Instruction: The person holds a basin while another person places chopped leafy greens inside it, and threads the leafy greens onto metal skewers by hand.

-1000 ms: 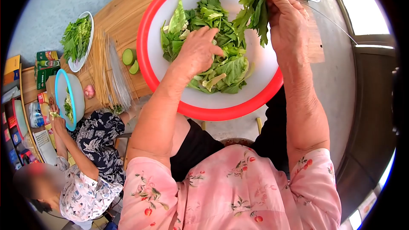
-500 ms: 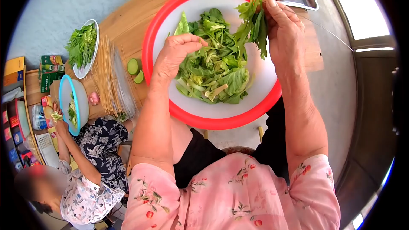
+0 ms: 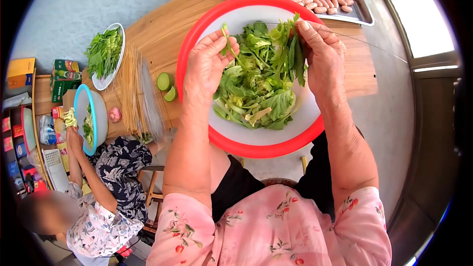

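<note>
A large white bowl with a red rim (image 3: 266, 151) is in front of me, heaped with torn leafy greens (image 3: 263, 86). My left hand (image 3: 209, 61) is over its left side, fingers pinched on a small leafy green sprig (image 3: 226, 44). Above the bowl's right side, my right hand (image 3: 325, 51) grips a thin skewer (image 3: 367, 42), whose shaft runs out on both sides of the fingers. A bunch of leaves (image 3: 290, 49) hangs on it beside the fingertips; how they are fixed is partly hidden by the hand.
A metal tray (image 3: 367, 19) holds green slices and sausages. To the left are bundled skewers (image 3: 133, 88), cut green pieces (image 3: 166, 83), a plate of greens (image 3: 120, 54) and a blue-rimmed bowl (image 3: 101, 123). A seated person (image 3: 103, 192) there holds some greens.
My left hand has risen from the heap and now has a sprig between its fingers. My right hand has lowered slightly, with the skewer's left end now showing. The view has shifted a little.
</note>
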### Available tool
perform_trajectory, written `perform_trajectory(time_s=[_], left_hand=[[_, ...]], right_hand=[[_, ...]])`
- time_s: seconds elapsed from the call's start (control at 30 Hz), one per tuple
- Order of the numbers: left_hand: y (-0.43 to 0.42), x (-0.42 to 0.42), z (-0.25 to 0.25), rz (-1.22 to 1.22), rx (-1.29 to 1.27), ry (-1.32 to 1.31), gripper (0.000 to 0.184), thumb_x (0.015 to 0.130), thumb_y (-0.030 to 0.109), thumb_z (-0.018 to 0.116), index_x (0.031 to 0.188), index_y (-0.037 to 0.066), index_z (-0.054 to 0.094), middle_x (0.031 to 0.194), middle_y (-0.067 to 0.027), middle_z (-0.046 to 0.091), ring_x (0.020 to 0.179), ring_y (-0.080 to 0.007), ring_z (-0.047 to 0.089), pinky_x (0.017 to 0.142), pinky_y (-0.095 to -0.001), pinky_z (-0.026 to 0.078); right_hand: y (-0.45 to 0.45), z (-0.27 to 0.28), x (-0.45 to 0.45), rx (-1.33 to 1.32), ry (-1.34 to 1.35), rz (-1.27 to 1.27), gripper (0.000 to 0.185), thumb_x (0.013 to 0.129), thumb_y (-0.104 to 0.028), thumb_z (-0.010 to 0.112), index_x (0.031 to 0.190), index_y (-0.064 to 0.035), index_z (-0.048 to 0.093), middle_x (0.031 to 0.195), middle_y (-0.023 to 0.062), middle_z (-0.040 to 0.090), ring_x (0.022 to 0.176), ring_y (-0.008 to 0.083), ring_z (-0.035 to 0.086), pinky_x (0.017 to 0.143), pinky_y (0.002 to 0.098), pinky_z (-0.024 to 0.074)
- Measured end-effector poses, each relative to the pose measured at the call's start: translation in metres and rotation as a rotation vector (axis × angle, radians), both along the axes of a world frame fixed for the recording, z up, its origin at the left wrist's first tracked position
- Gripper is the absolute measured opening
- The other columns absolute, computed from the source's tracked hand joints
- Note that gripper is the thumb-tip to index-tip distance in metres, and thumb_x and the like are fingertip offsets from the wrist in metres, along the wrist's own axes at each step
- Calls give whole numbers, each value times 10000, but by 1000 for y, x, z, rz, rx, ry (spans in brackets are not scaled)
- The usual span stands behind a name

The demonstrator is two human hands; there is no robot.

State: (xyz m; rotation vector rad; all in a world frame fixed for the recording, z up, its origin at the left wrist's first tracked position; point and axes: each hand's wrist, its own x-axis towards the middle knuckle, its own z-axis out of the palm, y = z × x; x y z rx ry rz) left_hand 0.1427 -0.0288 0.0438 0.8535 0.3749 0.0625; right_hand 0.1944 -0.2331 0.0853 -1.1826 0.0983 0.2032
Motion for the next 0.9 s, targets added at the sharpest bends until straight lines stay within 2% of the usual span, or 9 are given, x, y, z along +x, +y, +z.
perform_trajectory(time_s=[0.13, 0.2, 0.23, 0.33, 0.43, 0.57, 0.67, 0.77, 0.9], left_hand=[[6, 1, 1, 6, -7, 3, 159, 840, 61, 574, 994, 21, 578, 849, -66, 617, 797, -168, 590, 773, -349, 495], [10, 1, 3, 175, 438, 33, 150, 826, 73, 598, 960, 8, 615, 828, -69, 629, 765, -166, 600, 732, -320, 498], [10, 0, 2, 168, 433, 41, 150, 826, 73, 598, 960, 8, 615, 828, -69, 629, 765, -166, 600, 732, -320, 498], [11, 1, -6, 187, 1405, 85, 161, 735, 138, 655, 873, 59, 672, 894, -101, 637, 829, -222, 615, 757, -304, 478], [-12, 0, -9, -16, 1633, -62, 173, 726, 154, 654, 880, 78, 674, 898, -110, 633, 863, -254, 602, 778, -337, 474], [-46, -4, -20, -556, 1300, -83, 171, 704, 79, 642, 866, 114, 686, 909, -84, 606, 857, -251, 577, 766, -339, 469], [-53, -8, -51, -517, 1647, -349, 201, 686, 23, 619, 842, 126, 691, 837, -68, 563, 809, -251, 563, 716, -362, 467], [-54, -9, -52, -529, 1897, -337, 235, 660, 37, 636, 882, 103, 676, 824, -60, 514, 819, -241, 532, 728, -343, 457], [-52, -1, -47, -475, 1786, -171, 196, 699, 37, 612, 877, 91, 673, 836, -55, 556, 809, -202, 563, 721, -318, 466]], right_hand=[[-1, 2, 0, 0, -18, 2, 166, 836, -142, 621, 930, -5, 634, 808, 67, 644, 683, 106, 581, 612, 215, 463], [-5, 0, 3, -41, -52, 20, 172, 837, -143, 621, 939, -5, 632, 820, 72, 647, 699, 107, 585, 628, 216, 461], [-6, -2, 4, -47, -43, 16, 172, 837, -143, 621, 939, -5, 632, 820, 72, 647, 699, 107, 585, 628, 216, 461], [-9, -3, 7, -28, -43, -26, 176, 838, -145, 622, 930, 5, 627, 839, 76, 650, 727, 110, 592, 664, 217, 465], [-10, -3, 9, 28, -62, -47, 189, 836, -148, 626, 937, 10, 623, 847, 79, 651, 739, 115, 596, 676, 225, 472], [-13, -2, 10, 51, -71, -68, 180, 832, -137, 631, 937, 9, 621, 851, 81, 651, 746, 119, 598, 683, 230, 478], [-14, -1, 11, 19, -98, -67, 165, 828, -119, 634, 935, 6, 619, 850, 80, 651, 748, 123, 600, 683, 231, 482], [-14, 0, 11, 11, -80, -72, 158, 824, -109, 637, 931, 5, 617, 844, 77, 650, 747, 125, 601, 681, 232, 485], [-16, 1, 13, 44, -63, -83, 154, 826, -116, 637, 919, 5, 622, 842, 76, 649, 740, 120, 598, 674, 231, 485]])
